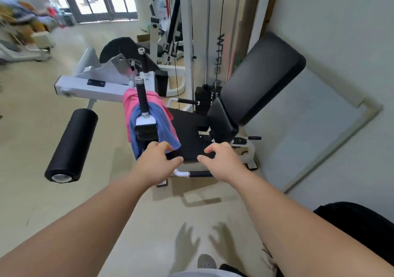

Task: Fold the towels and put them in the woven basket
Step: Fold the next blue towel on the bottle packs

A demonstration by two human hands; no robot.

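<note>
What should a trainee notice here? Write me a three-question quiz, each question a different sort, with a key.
1. The pink cloth towel and the blue cloth towel hang from: A a woven basket; B the black upright handle of the white gym machine; C a window frame.
2. True or false: both towels are already folded.
3. What do the left hand and right hand hold?
Key: 1 B; 2 false; 3 nothing, both are open.
</note>
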